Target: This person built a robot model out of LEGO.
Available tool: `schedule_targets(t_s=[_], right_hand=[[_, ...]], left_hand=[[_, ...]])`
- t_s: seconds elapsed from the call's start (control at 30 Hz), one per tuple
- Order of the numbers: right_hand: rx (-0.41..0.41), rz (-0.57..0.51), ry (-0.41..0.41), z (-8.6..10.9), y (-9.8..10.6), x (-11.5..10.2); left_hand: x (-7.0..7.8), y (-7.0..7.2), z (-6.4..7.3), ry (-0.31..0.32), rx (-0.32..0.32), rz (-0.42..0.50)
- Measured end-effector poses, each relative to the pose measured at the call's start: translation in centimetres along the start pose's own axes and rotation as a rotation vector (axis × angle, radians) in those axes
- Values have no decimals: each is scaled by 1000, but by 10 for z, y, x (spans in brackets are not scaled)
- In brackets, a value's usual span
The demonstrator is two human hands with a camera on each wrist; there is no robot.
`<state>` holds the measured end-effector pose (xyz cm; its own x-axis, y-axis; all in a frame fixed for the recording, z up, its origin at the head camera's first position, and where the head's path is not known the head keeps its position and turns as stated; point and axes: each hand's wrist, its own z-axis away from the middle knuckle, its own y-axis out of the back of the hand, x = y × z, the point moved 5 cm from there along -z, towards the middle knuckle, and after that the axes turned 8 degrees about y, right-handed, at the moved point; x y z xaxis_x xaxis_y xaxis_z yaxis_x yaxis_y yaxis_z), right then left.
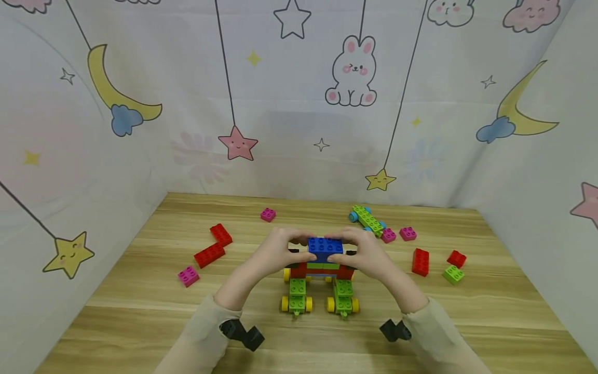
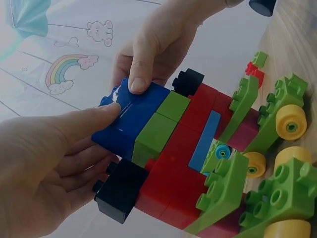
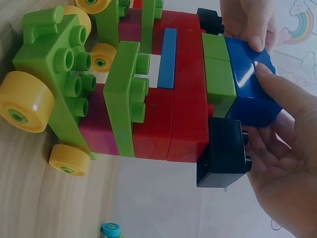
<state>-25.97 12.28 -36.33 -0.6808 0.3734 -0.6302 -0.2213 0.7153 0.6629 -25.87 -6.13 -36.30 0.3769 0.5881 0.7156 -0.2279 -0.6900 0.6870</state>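
A block build stands on two green wheeled bases (image 1: 344,297) with yellow wheels (image 3: 26,101). Red bricks (image 2: 171,168) and a thin blue piece (image 2: 204,141) form its body, with a black brick (image 3: 223,152) at either side. Light green bricks (image 3: 218,74) sit above the red ones, and a blue brick (image 1: 325,250) tops them. My left hand (image 1: 283,253) grips the blue brick's left end, its thumb on the near face. At the right end my right hand (image 1: 365,253) holds it likewise. In the wrist views the blue brick touches the green bricks.
Red bricks (image 1: 209,255) and a pink brick (image 1: 189,276) lie left on the wooden table (image 1: 140,322). Another pink brick (image 1: 268,214) is farther back. Behind the right hand stands a green wheeled base (image 1: 367,220) with blue wheels. Rightward are a red brick (image 1: 420,262) and a green brick (image 1: 453,274).
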Motion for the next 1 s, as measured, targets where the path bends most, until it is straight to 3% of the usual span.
schedule_targets(t_s=[0.3,0.7,1.0], right_hand=[[-2,-14,-29,1,0,3],[-19,70,24,1,0,1],[-6,45,33,0,1,0]], left_hand=[[-1,-1,-1,5,-10,-2],[-1,0,-1,-13,-16,-13],[0,-2,1,-87,22,-101]])
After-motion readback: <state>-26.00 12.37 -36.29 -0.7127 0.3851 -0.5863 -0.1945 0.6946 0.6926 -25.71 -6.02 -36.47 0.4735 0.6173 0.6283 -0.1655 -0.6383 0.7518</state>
